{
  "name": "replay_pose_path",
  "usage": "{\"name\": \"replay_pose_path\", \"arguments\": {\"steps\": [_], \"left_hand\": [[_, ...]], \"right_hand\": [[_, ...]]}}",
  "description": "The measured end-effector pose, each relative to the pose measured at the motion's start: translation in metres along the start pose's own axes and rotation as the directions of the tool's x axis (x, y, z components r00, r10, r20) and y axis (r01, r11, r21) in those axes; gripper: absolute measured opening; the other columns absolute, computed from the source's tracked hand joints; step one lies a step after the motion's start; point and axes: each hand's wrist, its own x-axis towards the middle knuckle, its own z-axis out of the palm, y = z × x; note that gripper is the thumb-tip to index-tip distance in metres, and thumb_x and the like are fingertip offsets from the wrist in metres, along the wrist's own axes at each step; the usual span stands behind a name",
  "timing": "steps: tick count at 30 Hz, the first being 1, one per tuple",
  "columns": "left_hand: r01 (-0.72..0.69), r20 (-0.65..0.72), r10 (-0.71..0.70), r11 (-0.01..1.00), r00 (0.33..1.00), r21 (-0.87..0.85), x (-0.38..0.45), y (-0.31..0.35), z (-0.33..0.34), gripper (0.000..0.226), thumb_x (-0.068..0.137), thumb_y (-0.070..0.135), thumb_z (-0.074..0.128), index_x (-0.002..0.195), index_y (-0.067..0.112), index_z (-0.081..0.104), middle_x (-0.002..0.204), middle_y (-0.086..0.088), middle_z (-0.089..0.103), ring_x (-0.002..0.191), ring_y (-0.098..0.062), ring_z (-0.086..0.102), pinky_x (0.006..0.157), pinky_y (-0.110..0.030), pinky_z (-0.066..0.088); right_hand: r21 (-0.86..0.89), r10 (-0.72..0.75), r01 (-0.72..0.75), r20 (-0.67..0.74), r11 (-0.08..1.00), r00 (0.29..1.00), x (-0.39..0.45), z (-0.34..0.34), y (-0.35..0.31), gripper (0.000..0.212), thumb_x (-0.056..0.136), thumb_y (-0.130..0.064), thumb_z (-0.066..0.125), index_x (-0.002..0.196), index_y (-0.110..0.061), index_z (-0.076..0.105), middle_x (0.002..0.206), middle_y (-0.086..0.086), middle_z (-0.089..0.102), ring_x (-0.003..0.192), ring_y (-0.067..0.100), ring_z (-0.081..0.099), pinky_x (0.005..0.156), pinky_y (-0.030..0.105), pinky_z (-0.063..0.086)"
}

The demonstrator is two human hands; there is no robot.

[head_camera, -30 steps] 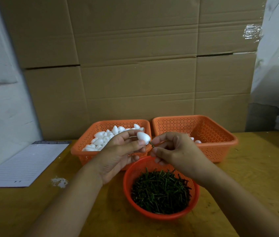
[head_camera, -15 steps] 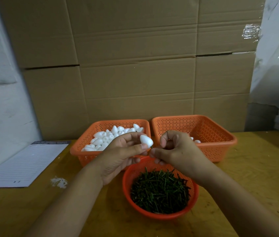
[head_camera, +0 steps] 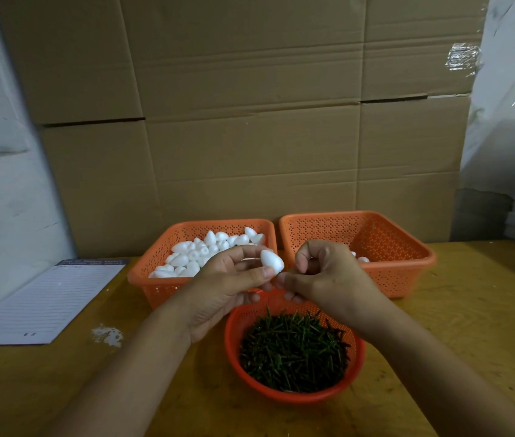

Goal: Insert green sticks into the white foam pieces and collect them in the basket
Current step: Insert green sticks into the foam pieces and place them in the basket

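A round orange bowl (head_camera: 294,395) full of green sticks (head_camera: 294,351) sits closest on the wooden table (head_camera: 470,326). Just above it, the left hand (head_camera: 228,285) pinches a white foam piece (head_camera: 272,261), and the right hand (head_camera: 325,279) is curled tight at its tip; no stick shows there. Behind sit a left basket (head_camera: 161,288) full of foam pieces and a right basket (head_camera: 392,247) holding a few.

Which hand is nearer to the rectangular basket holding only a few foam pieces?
Right. The right hand overlaps that right basket's front left corner in view; the left hand, pinching a foam piece, sits before the fuller basket.

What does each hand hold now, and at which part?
The left hand pinches a white foam piece at its lower sides. The right hand is curled at its tip; any stick there cannot be seen.
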Motion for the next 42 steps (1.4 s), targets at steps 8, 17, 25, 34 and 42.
{"name": "replay_pose_path", "arguments": {"steps": [8, 17, 25, 34, 42], "left_hand": [[-0.011, -0.005, 0.011, 1.000, 1.000, -0.005, 0.0015, -0.0019, -0.0001, 0.031, 0.072, 0.026, 0.085, 0.101, 0.027, 0.077, 0.090, -0.001, 0.071, 0.078, -0.009, 0.065, 0.068, -0.022, 0.053], [-0.032, -0.057, 0.027, 0.996, 0.998, -0.081, 0.0024, 0.0000, -0.0033, 0.036, 0.081, 0.022, 0.078, 0.116, 0.020, 0.071, 0.103, -0.007, 0.071, 0.087, -0.013, 0.065, 0.069, -0.024, 0.053], [-0.030, -0.047, 0.027, 0.997, 0.999, -0.069, 0.0015, -0.0016, -0.0074, 0.040, 0.075, 0.026, 0.083, 0.115, 0.027, 0.074, 0.106, -0.003, 0.073, 0.088, -0.010, 0.066, 0.071, -0.024, 0.053], [-0.039, -0.035, 0.037, 0.997, 0.999, -0.063, 0.0033, -0.0033, -0.0048, 0.041, 0.085, 0.019, 0.074, 0.126, 0.023, 0.068, 0.110, -0.002, 0.072, 0.089, -0.011, 0.066, 0.071, -0.024, 0.053], [-0.072, -0.116, 0.067, 0.996, 0.991, -0.043, 0.0040, -0.0021, 0.0015, 0.046, 0.082, 0.025, 0.075, 0.126, 0.015, 0.065, 0.106, -0.004, 0.074, 0.085, -0.010, 0.066, 0.068, -0.023, 0.054]], "right_hand": [[0.012, -0.021, 0.022, -0.036, 1.000, 0.999, -0.0018, 0.0006, -0.0022, 0.030, 0.085, -0.002, 0.074, 0.071, -0.013, 0.050, 0.065, 0.013, 0.072, 0.054, 0.014, 0.068, 0.052, 0.020, 0.052], [-0.015, 0.031, -0.030, 0.046, 0.999, 0.998, -0.0017, 0.0003, -0.0013, 0.021, 0.087, -0.023, 0.075, 0.085, -0.005, 0.066, 0.069, 0.009, 0.072, 0.060, 0.015, 0.062, 0.057, 0.026, 0.051], [0.045, 0.095, -0.103, 0.148, 0.994, 0.984, -0.0025, 0.0000, -0.0023, 0.026, 0.102, -0.021, 0.053, 0.091, -0.009, 0.073, 0.083, 0.004, 0.077, 0.067, 0.010, 0.068, 0.057, 0.019, 0.052], [0.082, 0.059, -0.062, 0.044, 0.995, 0.997, -0.0012, 0.0012, -0.0022, 0.025, 0.100, -0.020, 0.056, 0.082, -0.011, 0.072, 0.076, 0.005, 0.076, 0.062, 0.010, 0.065, 0.052, 0.018, 0.050], [-0.056, -0.012, 0.009, -0.043, 0.998, 0.999, -0.0018, 0.0036, -0.0005, 0.022, 0.097, -0.021, 0.061, 0.079, -0.015, 0.072, 0.074, 0.005, 0.075, 0.063, 0.016, 0.066, 0.058, 0.030, 0.052]]}}
